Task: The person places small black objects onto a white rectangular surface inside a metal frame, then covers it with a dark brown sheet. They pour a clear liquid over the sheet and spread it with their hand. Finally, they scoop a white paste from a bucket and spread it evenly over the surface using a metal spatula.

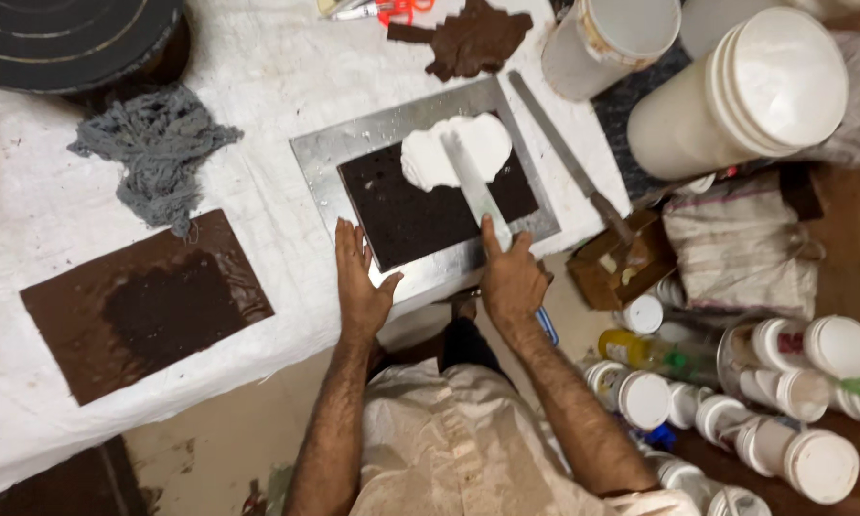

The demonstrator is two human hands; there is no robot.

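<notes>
White-clothed worktable (277,67): steel tray (354,143) at centre, steadied by flat, released left hand (361,277). Palette knife (473,186), grasped by right hand (511,282), is laid into white cream (454,153) at twelve o'clock on chocolate sponge sheet (420,215) for spreading.

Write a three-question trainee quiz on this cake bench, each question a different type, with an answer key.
1. True or false: the right hand holds a long flat spatula whose blade reaches into the white cream.
2. Multiple choice: the left hand rests at
A. the grey rag
B. the near left corner of the dark cake slab on the metal tray
C. a white tub
3. Fill in: a second knife lies along the tray's ____ edge.

Key: 1 true; 2 B; 3 right
</notes>
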